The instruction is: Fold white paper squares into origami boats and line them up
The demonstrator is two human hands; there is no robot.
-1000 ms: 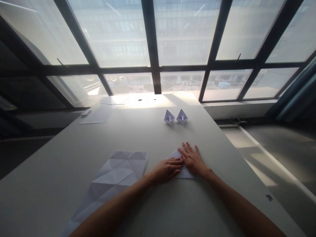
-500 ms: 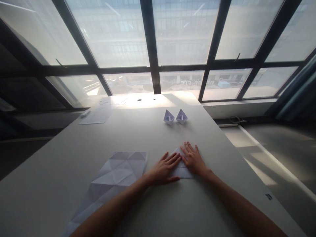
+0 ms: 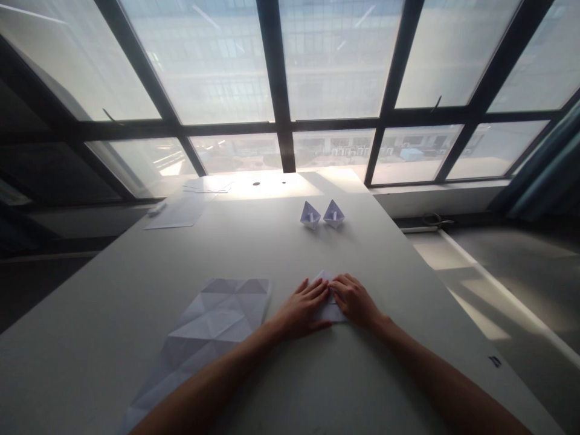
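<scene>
Windows point(image 3: 335, 60): large glass panes in dark frames point(image 3: 277, 78) across the whole background, a pale building hazy beyond the upper ones
Surface point(image 3: 385, 380): broad, white and smooth, running away from the person toward the windows, with bright sunlight across its far end
Floor point(image 3: 539, 248): grey, to the right of the surface, crossed by patches of light and a long pale strip
Curtain point(image 3: 539, 169): blue, gathered at the far right beside the window frame
Creased sheet point(image 3: 217, 323): white paper marked with triangular folds, lying on the left of the surface, its near part hidden behind the left forearm point(image 3: 217, 368)
Loose sheets point(image 3: 174, 214): flat white paper at the far left of the surface
Left hand point(image 3: 302, 311): laid flat over the left side of the folded paper, fingers spread, grasping nothing
Right hand point(image 3: 356, 300): fingers bent at the right side of the folded paper, touching it; cannot tell whether they pinch it
Folded paper point(image 3: 333, 313): white, pointed at its far end, on the surface beneath and between both hands, right of the creased sheet
Paper shapes point(image 3: 334, 214): two pointed white foldings standing side by side beyond the hands
Dark mark point(image 3: 495, 362): small, near the surface's right edge
Holes point(image 3: 256, 183): two dark spots at the sunlit far end
</scene>
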